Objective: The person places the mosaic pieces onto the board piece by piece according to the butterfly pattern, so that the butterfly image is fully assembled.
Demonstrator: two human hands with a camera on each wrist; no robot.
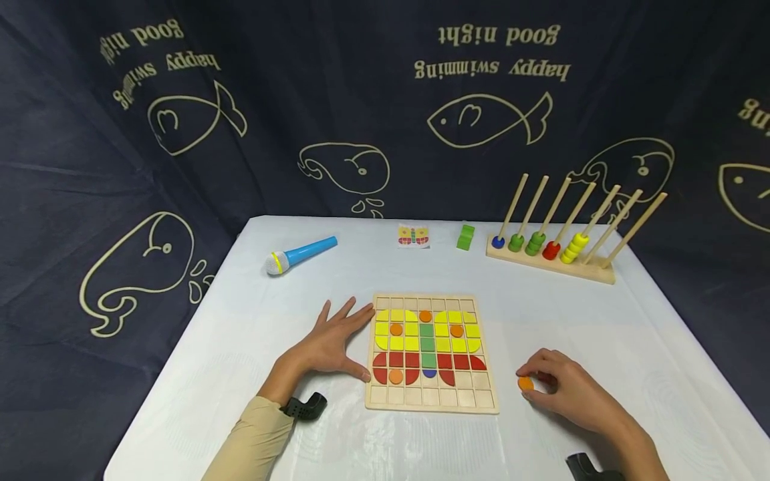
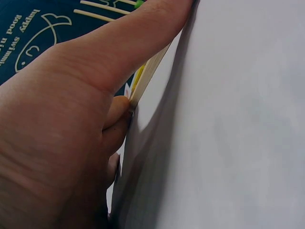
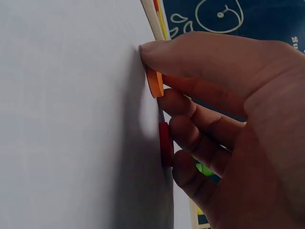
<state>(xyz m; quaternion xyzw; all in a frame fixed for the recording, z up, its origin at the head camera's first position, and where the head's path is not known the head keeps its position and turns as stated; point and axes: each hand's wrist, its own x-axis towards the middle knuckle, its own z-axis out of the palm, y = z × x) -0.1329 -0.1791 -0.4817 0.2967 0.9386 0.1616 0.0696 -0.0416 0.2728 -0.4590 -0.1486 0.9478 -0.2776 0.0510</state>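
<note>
A wooden grid board [image 1: 430,399] lies on the table, its colored pieces forming a butterfly: yellow upper wings, red lower wings, a green body, orange dots and a blue half circle at the bottom. Some squares at its lower right hold no colored piece. My left hand [image 1: 329,342] is spread at the board's left edge, thumb and fingertips against the frame. To the right of the board, my right hand [image 1: 568,391] pinches an orange disc [image 3: 154,83] between thumb and fingers, low over the table. A red piece [image 3: 165,144] sits by its other fingertips, hidden in the head view.
Behind the board are a pattern card [image 1: 413,236] and a green piece [image 1: 465,237]. A toy microphone [image 1: 301,256] lies at the back left. At the back right stands a wooden peg rack [image 1: 550,260] with colored beads. A dark printed curtain [image 1: 361,87] hangs behind the table.
</note>
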